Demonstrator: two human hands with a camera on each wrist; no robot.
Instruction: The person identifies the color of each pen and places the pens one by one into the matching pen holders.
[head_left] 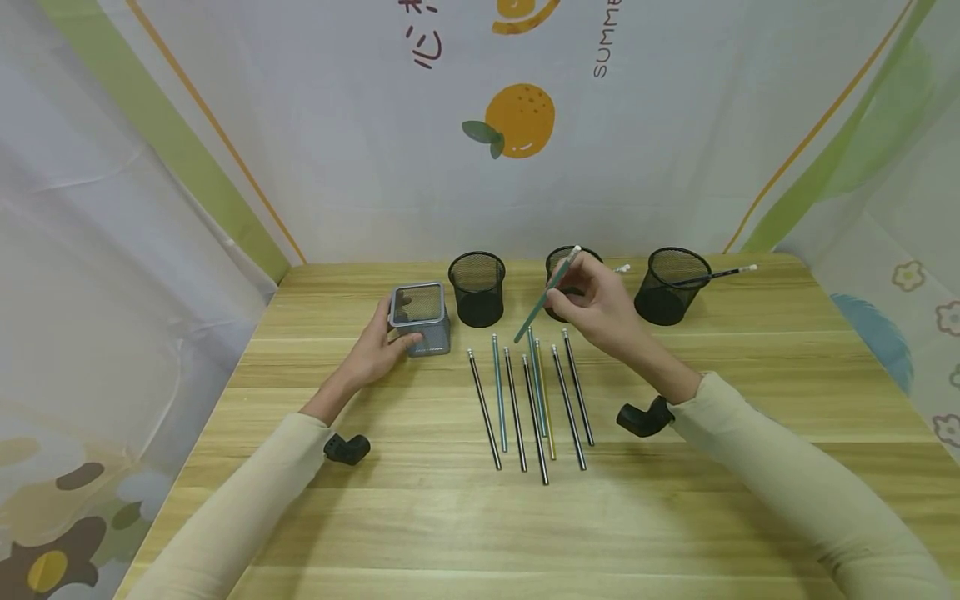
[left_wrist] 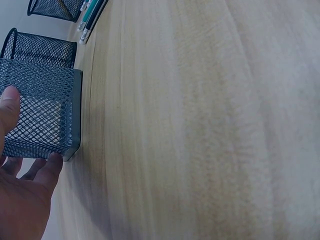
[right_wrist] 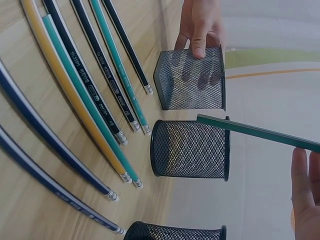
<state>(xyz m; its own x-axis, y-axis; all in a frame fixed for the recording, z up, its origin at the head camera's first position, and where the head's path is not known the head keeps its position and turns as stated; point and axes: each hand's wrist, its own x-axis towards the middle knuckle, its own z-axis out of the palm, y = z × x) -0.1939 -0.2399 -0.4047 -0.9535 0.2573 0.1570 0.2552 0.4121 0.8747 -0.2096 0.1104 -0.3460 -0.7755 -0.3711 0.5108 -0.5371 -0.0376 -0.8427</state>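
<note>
My left hand [head_left: 375,348] grips a square grey mesh pen holder [head_left: 431,340] at the left, thumb on the near side and the other fingers round the far left side. Between thumb and fingers, my right hand [head_left: 592,300] pinches a green pencil [head_left: 542,302] in the air, its eraser end up and its other end slanting down to the left. In the right wrist view the pencil [right_wrist: 260,132] passes in front of a round black mesh pen holder [right_wrist: 192,150]. Below the right hand, several pencils [head_left: 517,408] in black, green and yellow lie side by side on the table.
Along the back stand round black mesh pen holders: one [head_left: 480,304] beside the square one, one [head_left: 557,260] partly hidden behind my right hand, and one [head_left: 663,300] at the right with a black pencil [head_left: 723,273] leaning in it. A printed curtain [head_left: 375,192] hangs behind the table's back edge.
</note>
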